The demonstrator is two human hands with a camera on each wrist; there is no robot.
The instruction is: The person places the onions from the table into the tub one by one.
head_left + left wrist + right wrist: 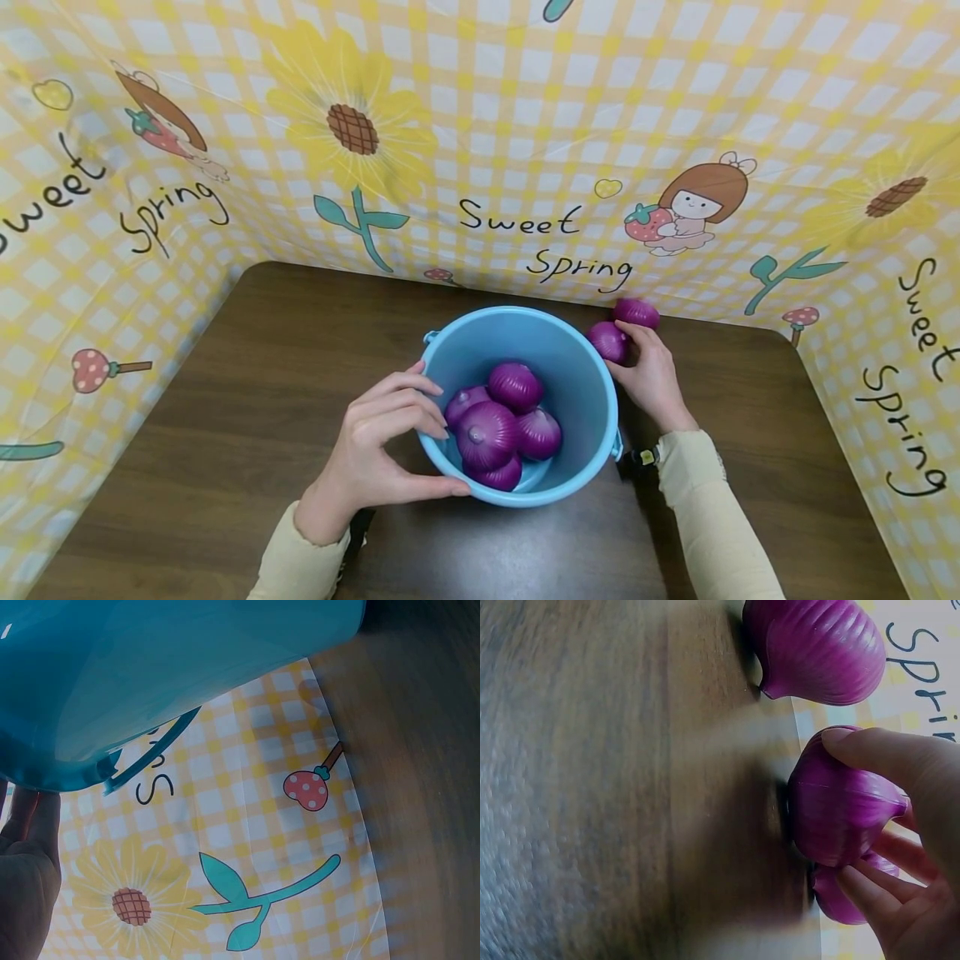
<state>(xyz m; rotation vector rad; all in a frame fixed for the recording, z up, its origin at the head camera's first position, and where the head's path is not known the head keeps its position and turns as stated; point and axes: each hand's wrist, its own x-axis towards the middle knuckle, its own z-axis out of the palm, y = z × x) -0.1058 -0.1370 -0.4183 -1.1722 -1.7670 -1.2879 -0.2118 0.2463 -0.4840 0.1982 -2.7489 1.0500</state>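
Observation:
A light blue bucket [517, 500] stands mid-table, with several purple onions [486, 435] piled at its bottom. My left hand [382, 442] grips its rim from the left, fingers over the edge and thumb at the near side. Behind the bucket's right side, my right hand [654, 379] pinches another purple onion [606, 342] between thumb and fingers. In the right wrist view this held onion [836, 802] sits close over the table. A further onion [844, 900] lies partly hidden past the fingers, and one more onion [821, 649] is at the top.
The brown wooden table [300, 350] is walled at the back and sides by a yellow checked cloth [510, 167] with printed flowers and lettering. The bucket's handle [154, 754] hangs down along its outside. The far onion [637, 313] lies right by the back cloth.

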